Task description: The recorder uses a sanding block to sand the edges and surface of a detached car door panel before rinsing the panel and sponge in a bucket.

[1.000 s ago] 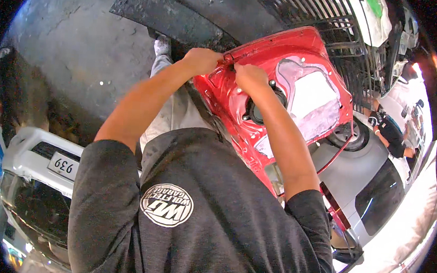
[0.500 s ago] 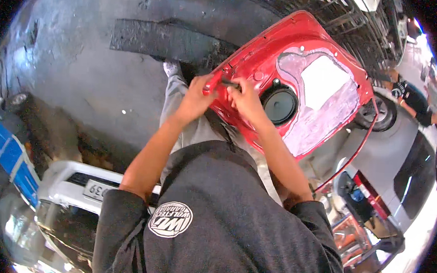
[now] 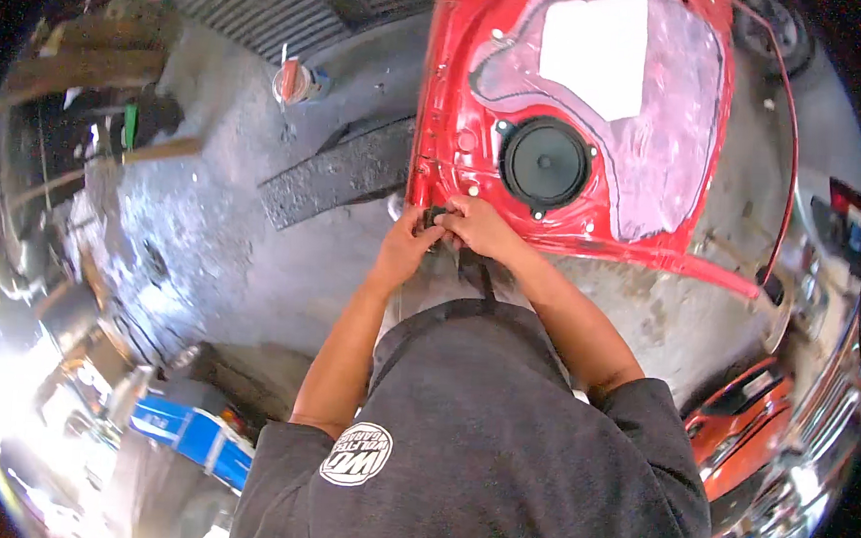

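A red car door point(image 3: 448, 102) stands before me, its inner side bare and partly covered by a pinkish sheet point(image 3: 657, 105). A round black speaker point(image 3: 545, 163) is set into it. At the door's near left corner, my left hand point(image 3: 405, 248) and my right hand point(image 3: 482, 231) meet with fingertips pinched together. Between them shows a small black part point(image 3: 435, 213), close against the red edge. My fingers cover most of it, so its kind cannot be made out.
A white sheet point(image 3: 594, 52) lies on the door's inner face. On the floor to the left are a dark flat strip point(image 3: 333, 174) and a bucket point(image 3: 294, 83). A blue case point(image 3: 193, 437) is at lower left. An orange vehicle point(image 3: 746, 426) stands at right.
My view has swung, so the door now appears higher and more upright. Both hands have come closer together at its near left corner, around the small black part.
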Demonstrator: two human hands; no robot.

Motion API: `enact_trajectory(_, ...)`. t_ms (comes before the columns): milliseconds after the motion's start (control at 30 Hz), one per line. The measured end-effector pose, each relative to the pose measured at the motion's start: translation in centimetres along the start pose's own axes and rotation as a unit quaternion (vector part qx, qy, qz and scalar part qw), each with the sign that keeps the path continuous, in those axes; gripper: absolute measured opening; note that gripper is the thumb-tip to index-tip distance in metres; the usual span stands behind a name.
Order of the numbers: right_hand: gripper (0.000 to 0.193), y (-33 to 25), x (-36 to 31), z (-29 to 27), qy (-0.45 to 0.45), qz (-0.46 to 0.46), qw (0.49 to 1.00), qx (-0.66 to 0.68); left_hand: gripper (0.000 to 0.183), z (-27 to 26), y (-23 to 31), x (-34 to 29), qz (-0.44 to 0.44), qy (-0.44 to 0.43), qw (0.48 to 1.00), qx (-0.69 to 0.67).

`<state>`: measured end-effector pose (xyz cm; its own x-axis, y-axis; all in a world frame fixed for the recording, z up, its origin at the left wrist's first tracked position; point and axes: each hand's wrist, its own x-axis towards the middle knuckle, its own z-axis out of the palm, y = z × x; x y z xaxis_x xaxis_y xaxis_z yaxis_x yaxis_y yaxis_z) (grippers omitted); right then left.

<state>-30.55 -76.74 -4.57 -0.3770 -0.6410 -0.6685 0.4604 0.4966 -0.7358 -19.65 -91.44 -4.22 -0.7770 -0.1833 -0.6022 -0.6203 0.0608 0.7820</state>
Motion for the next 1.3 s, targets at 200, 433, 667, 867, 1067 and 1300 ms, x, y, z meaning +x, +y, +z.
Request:
enact_trajectory(200,0.027,9.3,-2.5,3.2,0.070,0.036,0.972,0.223,0.035,-3.5,-4.3,6.4,-0.017,0.091,0.988,0.125)
enact_trajectory(433,0.034,20.1,-3.0,8.1,0.216,0.152,0.912,0.312,0.041,-2.6,-7.1,12.3,0.053,0.174,0.967,0.179)
enact_trajectory(667,0.049,18.1,-0.2,12.7,0.231,0.117,0.906,0.336,0.040,-0.7,-9.9,8.4,0.062,0.206,0.967,0.133)
enact_trajectory(867,0.048,16.6,0.8,12.6,0.267,0.116,0.860,0.419,0.047,-0.2,-9.0,8.6,0.064,0.228,0.963,0.129)
enact_trajectory(1067,0.036,16.7,0.5,11.5,0.299,0.072,0.847,0.433,0.050,-1.4,-5.2,16.4,0.131,0.203,0.966,0.091)
enact_trajectory(1300,0.043,16.9,2.7,9.5,0.353,0.034,0.718,0.599,0.039,-0.4,-10.9,7.1,0.072,0.197,0.971,0.116)
